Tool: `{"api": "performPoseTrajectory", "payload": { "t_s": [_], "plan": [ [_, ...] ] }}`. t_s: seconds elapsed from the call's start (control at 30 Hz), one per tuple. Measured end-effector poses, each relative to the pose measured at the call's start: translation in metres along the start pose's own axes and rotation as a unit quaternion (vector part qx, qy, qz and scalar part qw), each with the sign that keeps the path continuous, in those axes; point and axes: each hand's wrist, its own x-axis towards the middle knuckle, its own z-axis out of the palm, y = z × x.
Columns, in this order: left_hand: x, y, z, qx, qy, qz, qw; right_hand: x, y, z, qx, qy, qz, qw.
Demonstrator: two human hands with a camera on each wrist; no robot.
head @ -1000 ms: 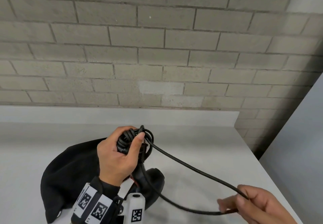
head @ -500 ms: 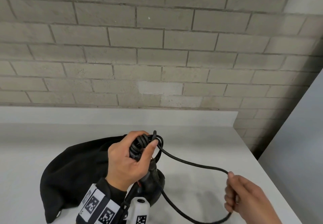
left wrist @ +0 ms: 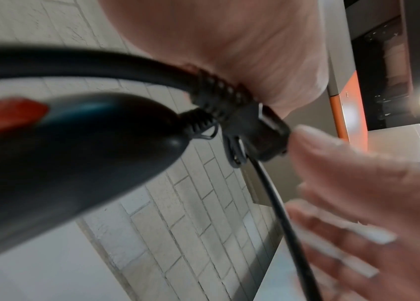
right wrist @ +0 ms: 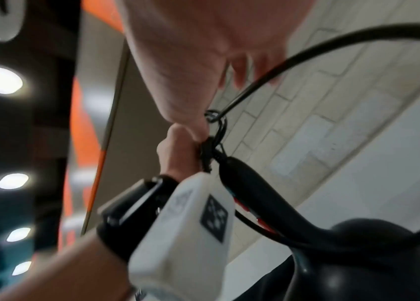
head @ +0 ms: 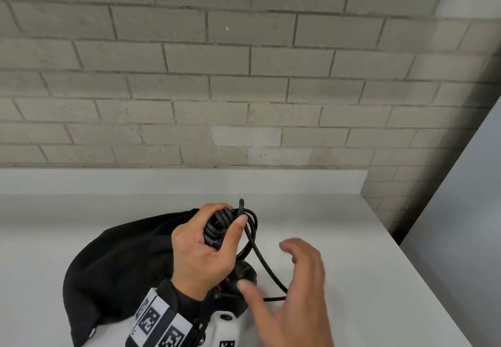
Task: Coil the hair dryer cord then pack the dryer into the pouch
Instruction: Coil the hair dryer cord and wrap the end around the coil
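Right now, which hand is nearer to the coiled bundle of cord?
Left. The left hand grips the coiled bundle of cord, its fingers curled around it. The right hand is open, lower and to the right, apart from the bundle, beside the loose cord.

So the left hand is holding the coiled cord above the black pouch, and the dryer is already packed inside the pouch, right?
Not quite. The left hand does hold the coiled cord above the black pouch, but the head view shows the dryer outside the pouch, hanging below that hand.

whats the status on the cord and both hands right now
Left hand grips coiled cord above the dryer. Right hand open, off the cord's loose loop. Pouch flat behind on the counter. Nothing in the way.
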Motion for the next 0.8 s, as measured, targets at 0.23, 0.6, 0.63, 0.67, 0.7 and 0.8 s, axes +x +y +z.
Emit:
{"api": "performPoseTrajectory", "payload": {
  "t_s": [0.23, 0.6, 0.63, 0.67, 0.7, 0.8],
  "plan": [
    [-0.002, 0.003, 0.0, 0.006, 0.016, -0.004, 1.0, -0.017, -0.006, 0.035, -0.016, -0.077, -0.061, 0.995],
    [-0.004, 0.007, 0.001, -0.027, 0.008, -0.011, 1.0, -0.001, 0.002, 0.009, -0.012, 0.136, -0.115, 0.984],
    [-0.005, 0.008, 0.002, -0.03, 0.008, -0.014, 0.999, 0.005, 0.003, 0.007, -0.008, 0.107, -0.091, 0.99],
    [-0.005, 0.008, 0.002, -0.032, 0.008, -0.015, 0.999, 0.009, 0.003, 0.006, -0.007, 0.068, -0.065, 0.996],
    [-0.006, 0.009, 0.002, -0.032, 0.007, -0.016, 0.999, 0.012, 0.003, 0.006, -0.012, 0.028, -0.053, 0.998],
    [-0.005, 0.01, 0.002, -0.035, 0.0, -0.016, 0.999, 0.014, -0.001, 0.004, -0.068, 0.001, -0.095, 0.993]
  ]
}}
